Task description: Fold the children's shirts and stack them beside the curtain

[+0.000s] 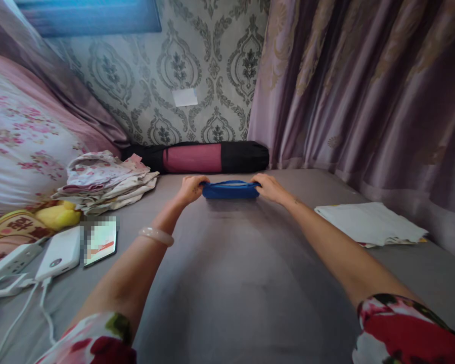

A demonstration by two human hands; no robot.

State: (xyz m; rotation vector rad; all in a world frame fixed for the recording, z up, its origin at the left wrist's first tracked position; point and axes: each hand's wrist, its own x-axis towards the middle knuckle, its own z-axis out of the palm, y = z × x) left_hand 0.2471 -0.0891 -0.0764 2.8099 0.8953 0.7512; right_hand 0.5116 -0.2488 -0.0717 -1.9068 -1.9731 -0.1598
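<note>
Head view showed the left hand (192, 189) and right hand (267, 187) gripping a long blue bundle (231, 191), pale on top.

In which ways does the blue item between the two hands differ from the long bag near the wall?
The blue item is gripped at its ends by both hands; the long bag lies untouched.
The blue item looks shorter than the long bag.
The blue item is blue outside; the long bag is black and pink.
Both stretch sideways.
</note>
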